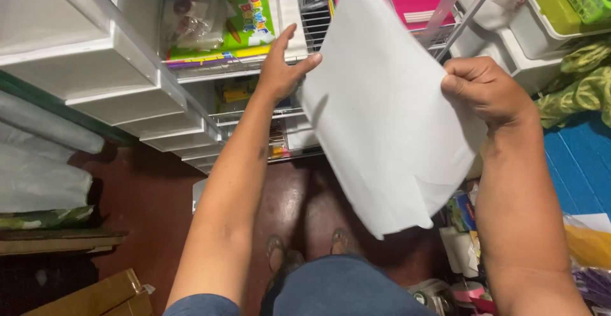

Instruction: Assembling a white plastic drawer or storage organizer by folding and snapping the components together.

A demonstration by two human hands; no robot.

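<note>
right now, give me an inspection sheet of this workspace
surface: dark red floor, person's sandalled feet on it
job's things: white paper sheets, held up in the air, lower corner curled
clutter: rolls and packets on the floor at right; cardboard box at lower left
grippers: right hand in a closed grip on the sheets' right edge; left hand open, fingers at the left edge
cables: nothing seen
surroundings: wire shelf of coloured booklets, white drawers at left, white bins at right
</note>
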